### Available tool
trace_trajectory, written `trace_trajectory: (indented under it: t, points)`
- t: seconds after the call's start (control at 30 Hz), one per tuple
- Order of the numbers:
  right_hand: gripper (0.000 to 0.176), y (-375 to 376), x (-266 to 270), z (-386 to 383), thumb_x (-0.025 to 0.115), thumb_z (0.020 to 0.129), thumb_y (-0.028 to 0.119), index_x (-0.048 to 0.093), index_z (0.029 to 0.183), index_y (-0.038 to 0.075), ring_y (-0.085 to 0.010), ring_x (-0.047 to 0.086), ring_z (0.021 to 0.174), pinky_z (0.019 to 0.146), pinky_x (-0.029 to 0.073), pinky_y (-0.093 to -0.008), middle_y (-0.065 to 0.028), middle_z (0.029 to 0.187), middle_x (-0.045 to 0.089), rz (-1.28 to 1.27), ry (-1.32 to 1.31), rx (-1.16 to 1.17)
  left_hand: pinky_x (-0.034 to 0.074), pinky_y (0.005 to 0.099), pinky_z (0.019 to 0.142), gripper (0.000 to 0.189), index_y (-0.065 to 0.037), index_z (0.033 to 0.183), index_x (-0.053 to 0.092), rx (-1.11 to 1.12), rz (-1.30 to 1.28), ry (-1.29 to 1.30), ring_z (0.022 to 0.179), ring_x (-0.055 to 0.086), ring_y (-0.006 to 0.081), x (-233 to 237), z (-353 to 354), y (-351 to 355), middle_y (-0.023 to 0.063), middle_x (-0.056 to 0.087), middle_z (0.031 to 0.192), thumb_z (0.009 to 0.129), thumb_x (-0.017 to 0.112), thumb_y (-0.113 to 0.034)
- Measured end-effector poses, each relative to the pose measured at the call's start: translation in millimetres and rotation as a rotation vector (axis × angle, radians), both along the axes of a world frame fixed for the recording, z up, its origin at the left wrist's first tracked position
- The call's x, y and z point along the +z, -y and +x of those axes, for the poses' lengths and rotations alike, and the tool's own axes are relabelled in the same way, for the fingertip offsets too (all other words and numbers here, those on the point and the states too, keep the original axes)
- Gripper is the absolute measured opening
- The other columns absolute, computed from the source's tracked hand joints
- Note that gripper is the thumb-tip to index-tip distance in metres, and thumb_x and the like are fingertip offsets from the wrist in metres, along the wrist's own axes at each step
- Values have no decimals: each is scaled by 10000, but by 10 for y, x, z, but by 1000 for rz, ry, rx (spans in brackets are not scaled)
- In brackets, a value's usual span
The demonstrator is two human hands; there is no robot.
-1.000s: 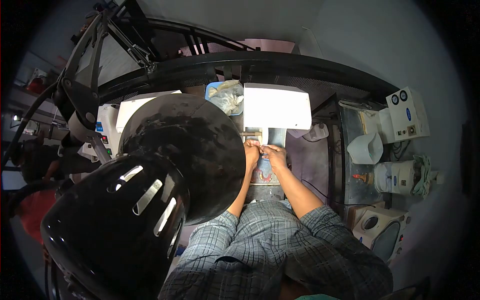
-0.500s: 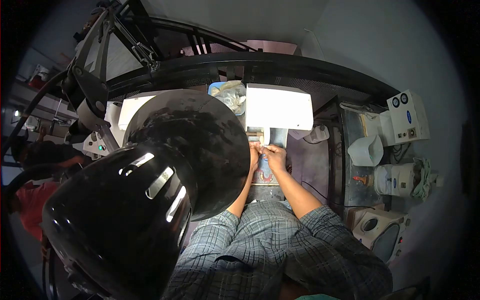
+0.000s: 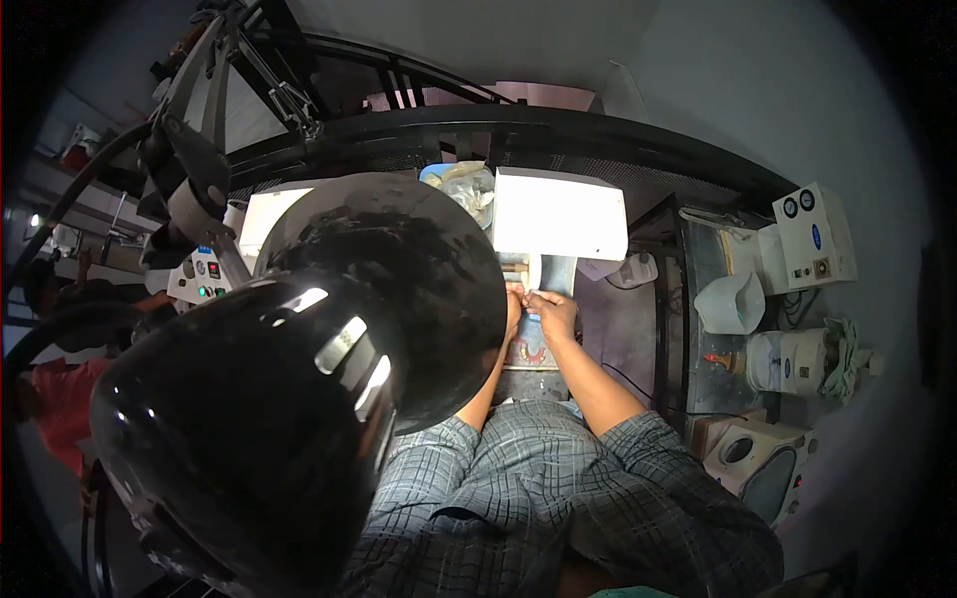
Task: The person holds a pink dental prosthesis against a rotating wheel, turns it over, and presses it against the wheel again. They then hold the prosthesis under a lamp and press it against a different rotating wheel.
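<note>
As the glossy black lamp shade (image 3: 399, 289) drifts over the left hand (image 3: 514, 301), hiding its grip, the right hand (image 3: 554, 313) stays pinched on a small pale piece (image 3: 532, 294) mid-frame.

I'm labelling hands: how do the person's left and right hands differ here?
The left hand is partly hidden behind the black lamp shade; the right hand shows whole. The left hand's forearm rises steeply along the shade's edge; the right hand's slants in more from the right. Both meet fingertip to fingertip below the lit white box.
</note>
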State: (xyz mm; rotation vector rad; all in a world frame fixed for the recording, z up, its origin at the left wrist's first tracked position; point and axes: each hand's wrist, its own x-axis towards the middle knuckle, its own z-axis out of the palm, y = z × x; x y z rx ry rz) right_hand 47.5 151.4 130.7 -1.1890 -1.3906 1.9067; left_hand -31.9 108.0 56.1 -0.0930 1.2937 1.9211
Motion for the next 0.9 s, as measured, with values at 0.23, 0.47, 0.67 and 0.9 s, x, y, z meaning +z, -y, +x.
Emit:
trace_trajectory:
  t: [0.23,0.47,0.67,0.9]
  points:
    - [97,-6,79,16,629,736,7,635,777,-80,-126,601,624,585,474,-213,-107,715,643,29,-5,3,415,243,511,81,1,825,488,49,-14,16,553,486,121,-5,18,17,65,539,691,800,476,77]
    - [91,24,-7,-23,630,737,-6,635,771,-91,-115,589,625,582,456,-205,-109,710,642,156,23,39,429,239,526,83,9,845,498,90,115,93,554,486,119,17,-13,70,65,543,694,800,488,77]
    - [81,-7,-2,-15,609,729,-26,632,765,-94,-124,593,611,586,474,-210,-110,713,639,-1,4,-61,425,245,494,130,21,782,510,29,-38,0,538,511,133,19,-17,-23,80,560,672,734,466,134]
    - [95,-13,-55,-44,615,716,-7,633,767,-85,-126,592,602,586,478,-214,-101,706,637,-31,63,-91,421,244,494,135,17,775,528,0,-103,-24,543,518,129,127,-46,-40,84,571,676,717,470,124]
